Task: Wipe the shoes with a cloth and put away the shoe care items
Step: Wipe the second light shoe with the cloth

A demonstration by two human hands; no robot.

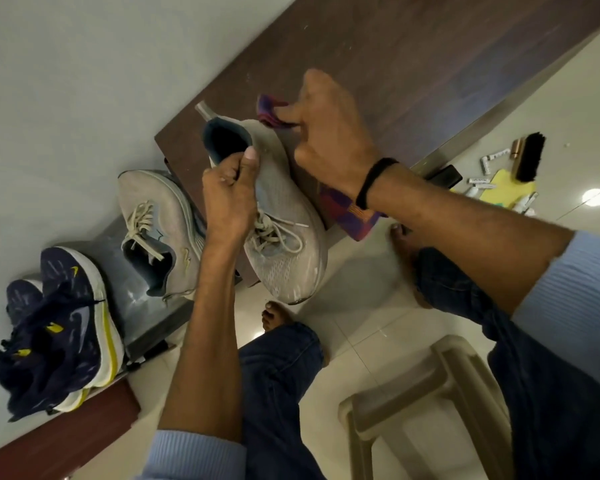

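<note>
- Grey shoe (284, 237) hangs toe-down at the desk (413, 46) edge; the left hand (226, 199) holds its collar in a tight grip, thumb outside.
- Purple cloth (274, 112) sits bunched in the closed grip of the right hand (329, 133), just beside the shoe's heel, its tail trailing under the wrist.

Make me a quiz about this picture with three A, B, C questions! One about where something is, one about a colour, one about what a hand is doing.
1. Where is the black brush? A in a shoe; B on the floor by the yellow cloth; C in a drawer.
2. What colour is the cloth in the right hand? A purple; B green; C white.
3. What is the left hand doing? A lying flat; B holding a bottle; C gripping the grey shoe.
Answers: B, it lies beside the yellow cloth; A, purple folds show; C, its thumb pinches the shoe's opening.
</note>
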